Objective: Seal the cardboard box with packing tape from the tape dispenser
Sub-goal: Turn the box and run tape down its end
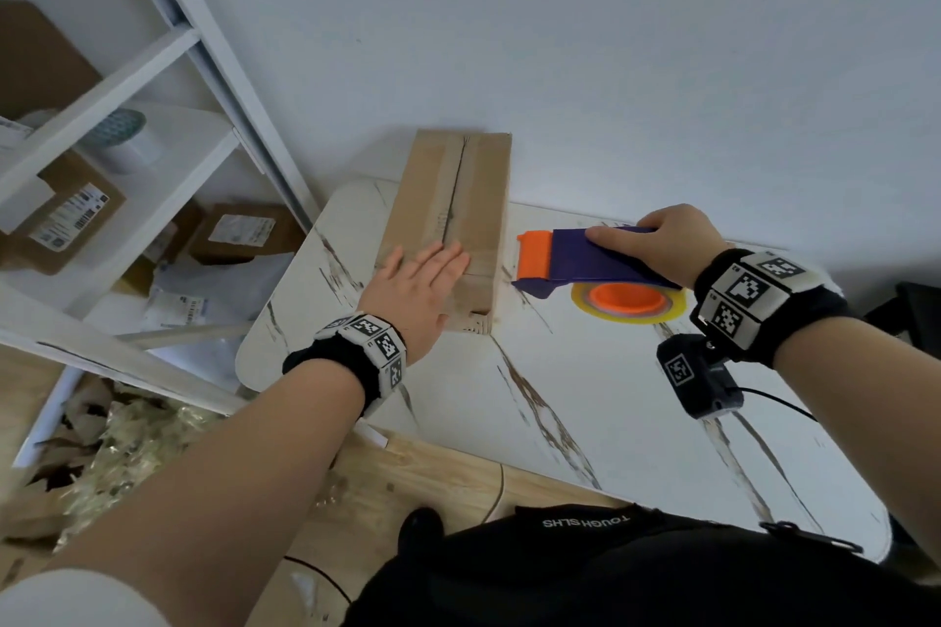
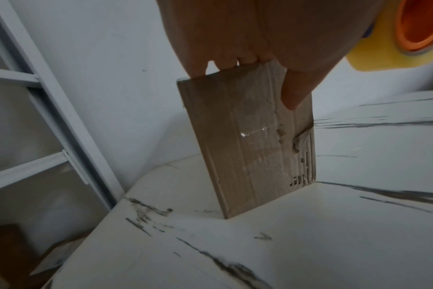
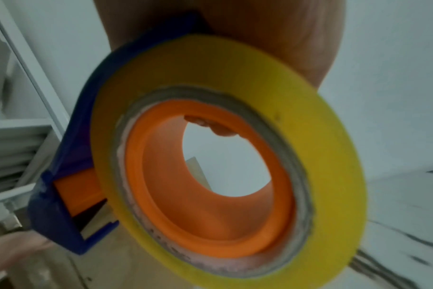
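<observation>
Head view: I logged the box (image 1: 448,224) lying on the table (image 1: 611,397) near its far left corner, top seam running away from me and, as far as I could judge, not yet bridged by fresh tape, though older glossy strips showed along it. My left hand (image 1: 415,283) lay flat on the near end of the top, fingers straight and together, pressing down. My right hand (image 1: 662,244) was wrapped round the dispenser (image 1: 585,260), which was in the air just right of the box, orange cutter end pointing at it, not touching. Left wrist view: the fingers (image 2: 292,90) lay over the box's top edge; the near end face was scuffed and torn at one corner, with old tape on it. Right wrist view: the roll (image 3: 230,156) filled the frame, yellow on an orange hub; no tape tail visibly drawn out. Judgement: box steadied, dispenser in hand, sealing still all to do.
</observation>
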Demonstrator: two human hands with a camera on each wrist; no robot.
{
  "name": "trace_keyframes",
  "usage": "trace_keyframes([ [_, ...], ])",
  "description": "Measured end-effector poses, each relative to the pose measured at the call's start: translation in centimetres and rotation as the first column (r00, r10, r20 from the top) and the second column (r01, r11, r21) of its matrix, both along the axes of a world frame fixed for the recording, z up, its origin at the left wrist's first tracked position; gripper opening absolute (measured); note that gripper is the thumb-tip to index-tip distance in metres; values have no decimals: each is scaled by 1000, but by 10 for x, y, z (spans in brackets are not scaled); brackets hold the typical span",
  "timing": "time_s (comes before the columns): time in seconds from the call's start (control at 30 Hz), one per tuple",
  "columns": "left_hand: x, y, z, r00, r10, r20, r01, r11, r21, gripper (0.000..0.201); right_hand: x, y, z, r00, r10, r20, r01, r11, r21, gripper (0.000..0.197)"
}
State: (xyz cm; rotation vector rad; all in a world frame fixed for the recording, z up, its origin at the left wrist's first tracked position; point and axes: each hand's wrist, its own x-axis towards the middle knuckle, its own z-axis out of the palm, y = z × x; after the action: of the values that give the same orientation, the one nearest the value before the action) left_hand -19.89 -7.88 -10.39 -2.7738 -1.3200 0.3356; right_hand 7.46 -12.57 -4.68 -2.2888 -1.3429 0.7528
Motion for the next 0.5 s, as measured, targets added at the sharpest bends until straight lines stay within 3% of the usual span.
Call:
trace_keyframes([
  [0.27,12,-2,9,993,89,77,-83,993,-78,68,-3,1,-7,998,16,59,-14,1000,-26,54],
  [0.5,39,-16,9,982,160,100,-155,986,-56,70,-8,4,-12,991,46,128,-38,997,-60,57],
])
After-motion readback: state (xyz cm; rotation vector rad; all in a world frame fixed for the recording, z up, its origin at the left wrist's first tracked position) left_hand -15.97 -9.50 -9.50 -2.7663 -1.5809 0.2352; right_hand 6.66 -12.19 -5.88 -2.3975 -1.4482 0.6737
